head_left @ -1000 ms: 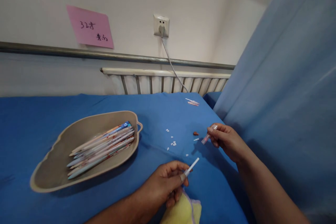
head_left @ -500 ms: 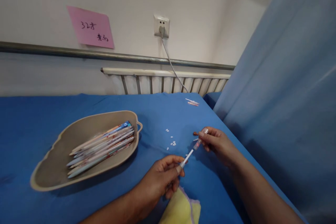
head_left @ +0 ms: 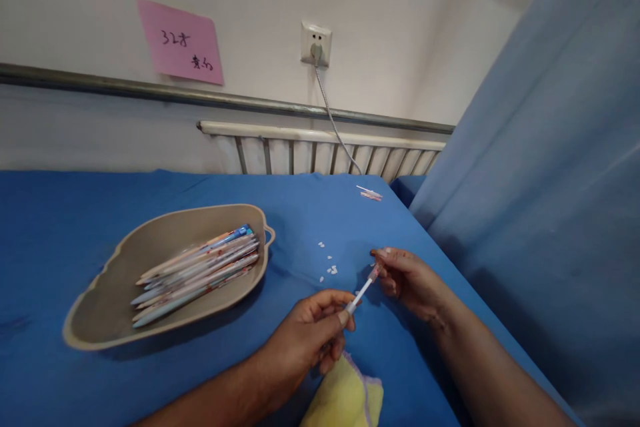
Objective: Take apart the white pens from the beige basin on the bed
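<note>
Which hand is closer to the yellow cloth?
The left hand, holding the white stick; the right hand, holding the pinkish piece, is farther from the cloth.

On the table (head_left: 300, 213), a tray (head_left: 100, 313) is placed at the left, with pens (head_left: 200, 277) laid in its right part. Scraps (head_left: 333, 271) are scattered right of the tray. Nearer and further right, a rod (head_left: 362, 294) is held by the left hand (head_left: 317, 330), its far end met by a tube (head_left: 375, 271) held in the right hand (head_left: 405, 280). A cloth (head_left: 345, 397) is laid just before the left hand. Sticks (head_left: 371, 193) are grouped near the far right corner. Behind the table, a rack (head_left: 320, 135) is topped by a rail (head_left: 150, 91). On the wall (head_left: 375, 13) above, a note (head_left: 180, 43) is fixed left of a socket (head_left: 325, 40), from which a cord (head_left: 327, 103) is run down. The right side is flanked by a curtain (head_left: 550, 180).
</note>
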